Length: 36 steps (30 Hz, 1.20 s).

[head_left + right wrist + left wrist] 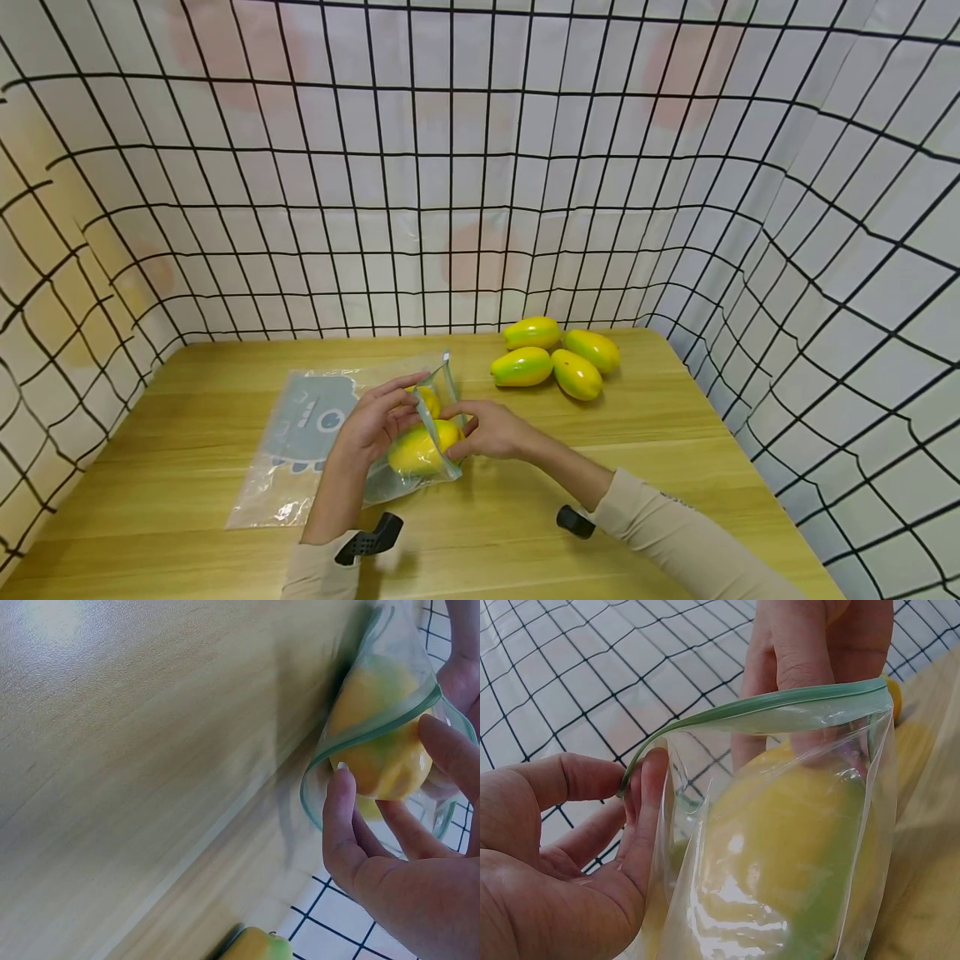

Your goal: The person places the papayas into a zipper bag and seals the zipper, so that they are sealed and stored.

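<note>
A clear zip bag (448, 379) with a green seal strip lies on its side, mouth toward the right. One yellow-green papaya (416, 450) sits at the mouth and another papaya (430, 402) shows behind it in the bag. My left hand (375, 421) pinches the bag's rim between thumb and fingers, as the left wrist view shows. At the mouth, my right hand (491, 429) holds the end of the nearer papaya (382, 761), its fingers spread round it. In the left wrist view the bag film covers much of this papaya (780, 847).
Several loose papayas (577, 375) lie grouped at the back right of the wooden table (637, 500). A flat printed plastic bag (315, 417) lies at the left, partly behind my left arm. Black grid netting (450, 183) over white cloth stands round the table's back and sides.
</note>
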Tool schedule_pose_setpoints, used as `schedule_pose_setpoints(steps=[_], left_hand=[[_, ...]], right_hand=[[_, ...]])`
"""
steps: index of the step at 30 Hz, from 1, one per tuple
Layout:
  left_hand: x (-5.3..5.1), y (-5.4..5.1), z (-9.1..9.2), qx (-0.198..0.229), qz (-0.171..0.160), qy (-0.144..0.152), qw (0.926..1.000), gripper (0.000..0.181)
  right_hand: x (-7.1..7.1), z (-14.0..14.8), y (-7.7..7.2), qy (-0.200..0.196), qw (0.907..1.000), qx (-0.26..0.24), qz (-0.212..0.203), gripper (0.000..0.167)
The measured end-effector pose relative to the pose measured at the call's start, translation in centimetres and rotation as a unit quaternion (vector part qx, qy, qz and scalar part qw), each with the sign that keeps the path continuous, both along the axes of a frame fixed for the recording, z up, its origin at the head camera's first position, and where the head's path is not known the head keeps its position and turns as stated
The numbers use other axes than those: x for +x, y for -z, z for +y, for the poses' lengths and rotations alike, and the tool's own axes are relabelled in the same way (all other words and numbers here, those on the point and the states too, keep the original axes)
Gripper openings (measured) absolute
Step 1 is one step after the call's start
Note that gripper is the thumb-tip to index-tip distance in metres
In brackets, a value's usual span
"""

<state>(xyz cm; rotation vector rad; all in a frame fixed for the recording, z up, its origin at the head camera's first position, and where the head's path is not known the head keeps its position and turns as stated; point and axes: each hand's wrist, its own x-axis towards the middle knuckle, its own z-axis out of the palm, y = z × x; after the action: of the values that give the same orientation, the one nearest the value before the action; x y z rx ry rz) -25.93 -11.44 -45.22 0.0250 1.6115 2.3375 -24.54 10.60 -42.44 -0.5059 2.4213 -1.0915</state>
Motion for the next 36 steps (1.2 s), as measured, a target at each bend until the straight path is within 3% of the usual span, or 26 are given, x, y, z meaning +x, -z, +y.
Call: schedule_pose_setpoints(steps=[11,22,36], left_hand=[[0.0,0.0,-0.1,0.004,0.001,-0.001,1.0000,0.049],[0.1,-0.2,-0.1,0.004,-0.008,-0.006,0.9999,0.048],[0.0,-0.3,-0.2,0.011,-0.015,-0.007,0.9998,0.048]], right_hand=[[0.2,0.0,-0.2,0.000,0.9999,-0.009,-0.006,0.052],[0.3,0.1,-0.2,-0.024,0.9996,-0.004,0.012,0.046],[-0.5,2.5,-1.2,0.057,0.9974,0.004,0.043,0.046]])
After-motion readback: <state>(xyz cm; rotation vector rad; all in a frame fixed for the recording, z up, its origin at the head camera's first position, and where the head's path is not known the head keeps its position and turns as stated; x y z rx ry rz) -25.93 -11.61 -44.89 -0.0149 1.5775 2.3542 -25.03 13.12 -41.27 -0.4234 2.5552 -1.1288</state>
